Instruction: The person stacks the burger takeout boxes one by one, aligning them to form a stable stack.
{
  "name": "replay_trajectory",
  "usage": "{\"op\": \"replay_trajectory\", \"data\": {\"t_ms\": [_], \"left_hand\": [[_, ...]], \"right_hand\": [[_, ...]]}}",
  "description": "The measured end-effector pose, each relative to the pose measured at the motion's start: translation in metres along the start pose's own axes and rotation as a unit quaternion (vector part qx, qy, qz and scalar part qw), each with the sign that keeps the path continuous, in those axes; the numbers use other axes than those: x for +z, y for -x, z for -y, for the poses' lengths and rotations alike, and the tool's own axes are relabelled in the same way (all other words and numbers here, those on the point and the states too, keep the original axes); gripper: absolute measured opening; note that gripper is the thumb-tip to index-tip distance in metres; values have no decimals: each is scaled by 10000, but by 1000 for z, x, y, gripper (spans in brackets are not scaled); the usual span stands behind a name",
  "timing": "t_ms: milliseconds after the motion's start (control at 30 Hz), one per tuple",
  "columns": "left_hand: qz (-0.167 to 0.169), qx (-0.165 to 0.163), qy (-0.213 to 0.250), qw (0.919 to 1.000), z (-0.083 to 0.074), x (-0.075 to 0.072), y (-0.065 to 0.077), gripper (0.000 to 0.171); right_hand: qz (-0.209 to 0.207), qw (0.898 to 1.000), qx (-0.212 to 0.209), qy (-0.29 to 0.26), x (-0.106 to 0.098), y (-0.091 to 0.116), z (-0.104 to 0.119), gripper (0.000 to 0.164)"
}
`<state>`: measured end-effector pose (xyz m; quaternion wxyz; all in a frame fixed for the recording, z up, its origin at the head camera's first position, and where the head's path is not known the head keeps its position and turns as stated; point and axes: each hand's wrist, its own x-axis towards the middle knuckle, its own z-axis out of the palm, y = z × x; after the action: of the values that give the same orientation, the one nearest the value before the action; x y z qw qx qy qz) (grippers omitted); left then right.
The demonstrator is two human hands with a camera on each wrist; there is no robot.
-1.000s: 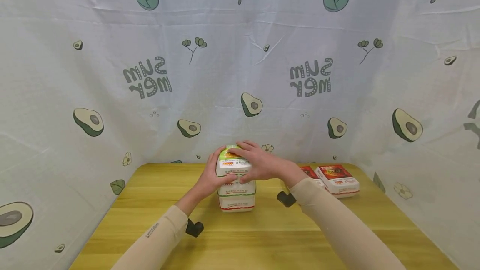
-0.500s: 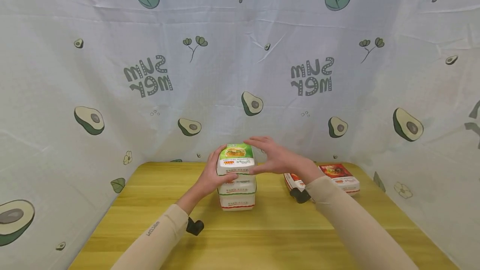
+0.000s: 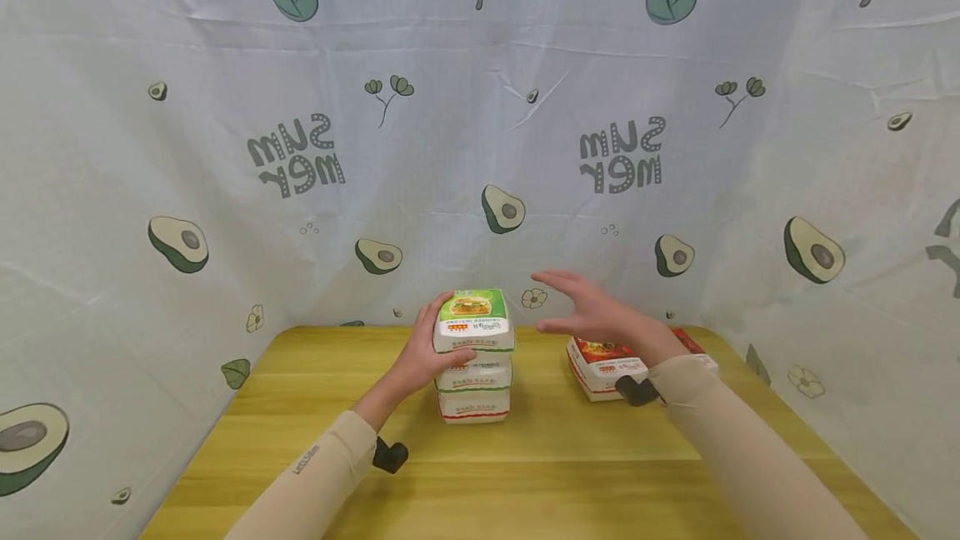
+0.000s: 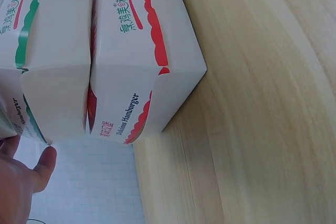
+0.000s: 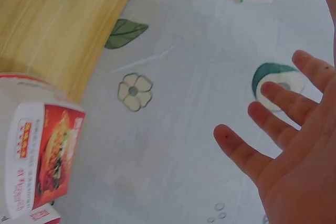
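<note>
Three hamburger boxes stand stacked on the table. The top hamburger box point(image 3: 472, 330) has a green lid with a burger picture; beneath it, the middle box point(image 3: 480, 375) has green trim and the bottom box point(image 3: 476, 407) red trim. My left hand point(image 3: 420, 354) grips the top box by its left side, thumb along the front and fingers reaching towards the back. To the right of the stack, my right hand point(image 3: 596, 312) hangs in the air with fingers spread and nothing in them. The left wrist view shows the fingers and thumb only at its edge.
Two red-topped hamburger boxes lie at the right: the nearer one point(image 3: 600, 369) sits below my right hand, and the other point(image 3: 688, 342) is partly hidden by the right arm. Behind the wooden table point(image 3: 315, 407) hangs a printed cloth point(image 3: 442, 165).
My right hand has let go of the top box and moved right, away from the stack. The green lid now shows fully. My left hand and the stack have stayed in place.
</note>
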<state>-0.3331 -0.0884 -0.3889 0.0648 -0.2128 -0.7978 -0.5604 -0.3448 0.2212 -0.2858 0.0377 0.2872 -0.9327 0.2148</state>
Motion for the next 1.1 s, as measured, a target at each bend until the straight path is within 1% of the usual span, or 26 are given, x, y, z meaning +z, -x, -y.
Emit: {"op": "replay_trajectory", "data": {"t_ms": [100,233,400,600,833,1033,1100], "left_hand": [[-48,69,49,10000,2,-1,-1,99],[-63,123,2,9999,3,-1,0,98],[-29,103,-30,9999,5,2,4,98],[-35,20,77,10000,8,4,9,97],[-121,9,47,9999,9,3,9,96],[-16,58,40,10000,3,1,5,98],[7,83,8,10000,1,0,2,99]], "right_hand": [[-12,10000,83,13,0,3,-11,85],[7,9996,192,185,1,8,-26,91],[77,9984,371,411,6,14,-42,96],[201,9974,571,392,11,20,-57,98],[360,9968,622,362,15,19,-71,92],[363,9974,519,345,15,24,-79,85],[359,9973,556,313,16,25,-81,83]]}}
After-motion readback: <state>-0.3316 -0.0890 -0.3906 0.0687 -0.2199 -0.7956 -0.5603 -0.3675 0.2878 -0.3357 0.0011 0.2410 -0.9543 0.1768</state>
